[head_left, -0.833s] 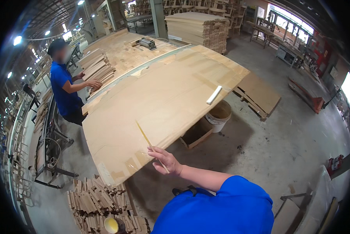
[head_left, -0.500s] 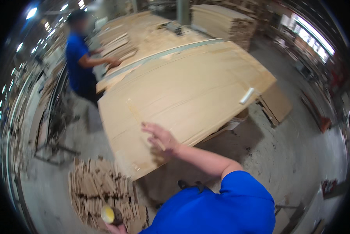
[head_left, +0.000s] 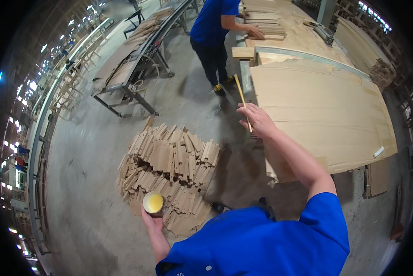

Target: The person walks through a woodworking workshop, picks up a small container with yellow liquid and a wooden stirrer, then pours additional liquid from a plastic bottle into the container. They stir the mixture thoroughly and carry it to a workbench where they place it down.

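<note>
In my left hand [head_left: 153,221] is a cup [head_left: 153,203] with a pale rim and yellow contents, its fingers wrapped round the side. It is held above a heap of short wood pieces [head_left: 172,158] on the floor. My right hand [head_left: 258,120] pinches a thin, light-brown stick [head_left: 242,98], which points up and away, slightly left. That hand is over the near left edge of a table covered with a cardboard sheet [head_left: 321,110]. What the stick's ends are like is too small to tell.
A co-worker in blue [head_left: 212,27] stands beyond the table's left end, a hand on stacked wood strips [head_left: 264,23]. A metal-framed conveyor [head_left: 123,85] runs at the far left. A small white object [head_left: 378,152] lies on the cardboard's right corner. A tool [head_left: 323,33] sits farther back.
The view has swung left, bringing the wood heap nearer the middle. My right hand has left its place over the cardboard for the table's left edge, and the stick now shows clearly.
</note>
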